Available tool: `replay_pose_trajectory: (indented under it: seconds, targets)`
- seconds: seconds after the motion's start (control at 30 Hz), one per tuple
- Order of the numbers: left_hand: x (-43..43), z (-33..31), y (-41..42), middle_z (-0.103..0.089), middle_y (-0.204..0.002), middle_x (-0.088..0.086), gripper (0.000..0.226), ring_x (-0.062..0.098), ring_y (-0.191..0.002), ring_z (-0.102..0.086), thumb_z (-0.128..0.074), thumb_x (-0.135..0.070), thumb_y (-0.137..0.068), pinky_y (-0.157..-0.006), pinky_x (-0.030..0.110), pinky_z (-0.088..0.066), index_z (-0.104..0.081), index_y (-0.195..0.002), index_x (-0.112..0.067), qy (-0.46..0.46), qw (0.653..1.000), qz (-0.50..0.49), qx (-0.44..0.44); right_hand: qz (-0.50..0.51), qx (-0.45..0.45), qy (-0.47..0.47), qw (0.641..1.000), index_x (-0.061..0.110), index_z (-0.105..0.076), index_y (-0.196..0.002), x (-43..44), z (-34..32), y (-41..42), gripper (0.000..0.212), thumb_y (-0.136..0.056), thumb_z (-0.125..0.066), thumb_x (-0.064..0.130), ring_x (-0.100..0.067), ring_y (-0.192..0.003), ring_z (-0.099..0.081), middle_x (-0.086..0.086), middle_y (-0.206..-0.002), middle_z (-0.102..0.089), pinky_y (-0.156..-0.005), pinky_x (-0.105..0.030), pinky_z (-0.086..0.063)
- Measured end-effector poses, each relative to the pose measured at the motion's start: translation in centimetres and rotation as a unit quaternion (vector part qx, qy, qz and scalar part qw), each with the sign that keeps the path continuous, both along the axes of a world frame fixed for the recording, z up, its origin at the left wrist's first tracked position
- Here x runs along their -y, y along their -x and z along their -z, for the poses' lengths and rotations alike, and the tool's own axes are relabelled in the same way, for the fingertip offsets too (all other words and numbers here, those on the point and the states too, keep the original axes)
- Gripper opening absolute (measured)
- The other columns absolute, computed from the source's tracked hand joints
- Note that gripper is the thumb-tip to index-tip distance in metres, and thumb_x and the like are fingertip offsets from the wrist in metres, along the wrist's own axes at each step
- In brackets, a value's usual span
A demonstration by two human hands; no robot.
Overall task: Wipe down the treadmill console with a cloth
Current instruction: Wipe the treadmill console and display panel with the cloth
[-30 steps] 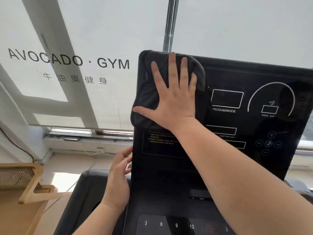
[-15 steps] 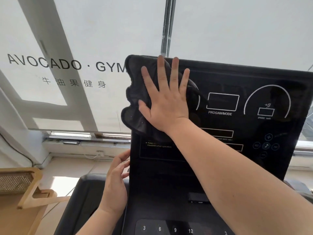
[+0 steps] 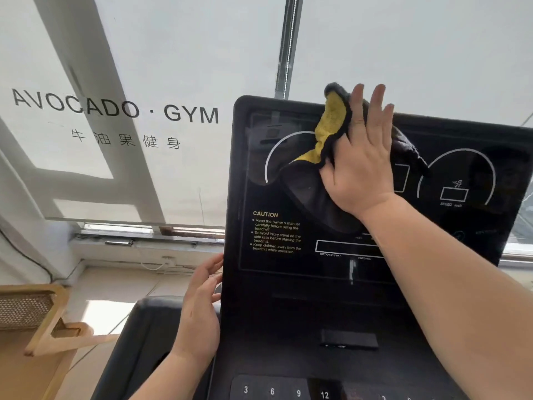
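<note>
Pressing right hand (image 3: 360, 166) flat on cloth (image 3: 331, 125); left hand (image 3: 199, 310) steadying console (image 3: 288, 313) edge.

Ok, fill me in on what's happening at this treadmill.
A person is wiping the treadmill console with a dark cloth whose yellow underside is folded up. The right hand presses the cloth flat against the upper middle of the display, while the left hand rests on the console's left edge.

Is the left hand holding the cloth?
No, the right hand presses the cloth flat on the console; the left hand only touches its edge.
</note>
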State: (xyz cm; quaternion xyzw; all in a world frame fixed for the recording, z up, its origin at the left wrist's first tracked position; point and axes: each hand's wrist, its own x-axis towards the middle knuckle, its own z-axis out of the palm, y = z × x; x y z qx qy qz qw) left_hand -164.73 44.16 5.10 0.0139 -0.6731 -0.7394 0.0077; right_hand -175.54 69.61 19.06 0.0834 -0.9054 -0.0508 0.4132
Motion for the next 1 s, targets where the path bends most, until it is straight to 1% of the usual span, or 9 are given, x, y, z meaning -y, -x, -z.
replay_pose_trajectory:
  seconds: [0.07, 0.13, 0.23, 0.33, 0.4, 0.53, 0.73, 0.83, 1.0]
  targets:
    - [0.1, 0.1, 0.0, -0.07, -0.118, -0.019, 0.041, 0.0, -0.109, -0.063, -0.033, -0.025, -0.097, -0.093, 0.042, -0.046, -0.065, -0.121, -0.036, 0.001, 1.0, 0.001, -0.003, -0.07, 0.001, 0.029, 0.997, 0.005, -0.041, -0.152, 2.1, -0.4, 0.7, 0.061, -0.092, -0.051, 0.016, -0.051, -0.153, -0.014, -0.027, -0.164, -0.027, -0.127, -0.056, -0.003]
    - [0.4, 0.3, 0.1, -0.069, -0.119, -0.019, 0.045, 0.001, -0.11, -0.063, -0.031, -0.033, -0.09, -0.093, 0.042, -0.047, -0.066, -0.118, -0.042, 0.006, 1.0, 0.006, -0.002, -0.125, 0.005, 0.049, 0.991, 0.012, -0.028, -0.158, 4.8, -0.8, 1.5, 0.074, -0.087, -0.051, 0.009, -0.047, -0.154, -0.018, -0.024, -0.163, -0.031, -0.128, -0.055, -0.009]
    - [0.8, 0.5, 0.2, -0.067, -0.123, -0.019, 0.044, 0.0, -0.113, -0.061, -0.032, -0.045, -0.088, -0.094, 0.042, -0.047, -0.064, -0.117, -0.05, 0.017, 1.0, 0.017, -0.002, -0.157, 0.003, -0.01, 0.988, 0.031, -0.036, -0.158, 7.6, -0.7, 2.4, 0.073, -0.088, -0.049, 0.012, -0.049, -0.154, -0.016, -0.025, -0.164, -0.028, -0.126, -0.058, -0.011]
    - [0.9, 0.8, 0.2, -0.066, -0.126, -0.018, 0.05, 0.003, -0.116, -0.061, -0.032, -0.056, -0.082, -0.096, 0.045, -0.047, -0.064, -0.119, -0.048, 0.021, 1.0, 0.019, -0.004, -0.177, 0.024, -0.064, 0.982, 0.034, -0.052, -0.15, 7.8, 0.0, 2.2, 0.061, -0.089, -0.051, 0.027, -0.051, -0.154, -0.013, -0.026, -0.166, -0.023, -0.125, -0.061, -0.012]
    - [0.7, 0.9, 0.2, -0.066, -0.127, -0.016, 0.051, 0.005, -0.117, -0.06, -0.032, -0.055, -0.082, -0.097, 0.046, -0.046, -0.064, -0.121, -0.046, 0.022, 1.0, 0.015, -0.008, -0.169, 0.053, -0.094, 0.98, 0.031, -0.048, -0.153, 7.0, 1.1, 1.3, 0.063, -0.093, -0.051, 0.047, -0.049, -0.155, -0.008, -0.025, -0.168, -0.017, -0.125, -0.061, -0.011]
    - [0.3, 0.8, 0.2, -0.068, -0.122, -0.016, 0.045, 0.004, -0.112, -0.062, -0.027, -0.038, -0.091, -0.09, 0.04, -0.046, -0.066, -0.114, -0.048, 0.015, 1.0, 0.001, -0.009, -0.066, 0.08, -0.118, 0.988, 0.021, -0.032, -0.161, 3.6, 3.1, -1.3, 0.109, -0.08, -0.043, 0.093, -0.052, -0.154, 0.0, -0.029, -0.168, -0.006, -0.125, -0.063, -0.004]
    - [0.4, 0.4, 0.0, -0.068, -0.119, -0.02, 0.043, 0.001, -0.111, -0.063, -0.027, -0.038, -0.095, -0.091, 0.038, -0.047, -0.064, -0.114, -0.05, 0.026, 1.0, 0.006, -0.011, 0.094, 0.072, -0.036, 0.992, 0.0, -0.014, -0.161, 2.8, -0.2, -0.3, 0.143, -0.065, -0.036, 0.104, -0.06, -0.15, 0.005, -0.038, -0.164, 0.003, -0.121, -0.068, 0.006]
    - [0.5, 0.4, -0.1, -0.068, -0.121, -0.019, 0.043, 0.001, -0.114, -0.063, -0.027, -0.041, -0.096, -0.092, 0.037, -0.048, -0.063, -0.118, -0.048, 0.033, 0.999, 0.009, -0.012, 0.055, 0.061, -0.052, 0.995, -0.003, -0.014, -0.16, 6.0, -1.7, 1.5, 0.136, -0.073, -0.036, 0.099, -0.054, -0.153, 0.005, -0.034, -0.166, 0.003, -0.123, -0.064, 0.006]
    - [0.6, 0.5, 0.1, -0.066, -0.121, -0.025, 0.041, -0.002, -0.115, -0.061, -0.026, -0.046, -0.096, -0.089, 0.032, -0.046, -0.062, -0.116, -0.053, 0.043, 0.999, 0.011, -0.01, -0.078, 0.062, -0.148, 0.984, 0.015, -0.019, -0.164, 8.6, 0.3, 2.0, 0.089, -0.096, -0.036, 0.071, -0.037, -0.158, -0.001, -0.014, -0.172, -0.005, -0.127, -0.056, -0.002]
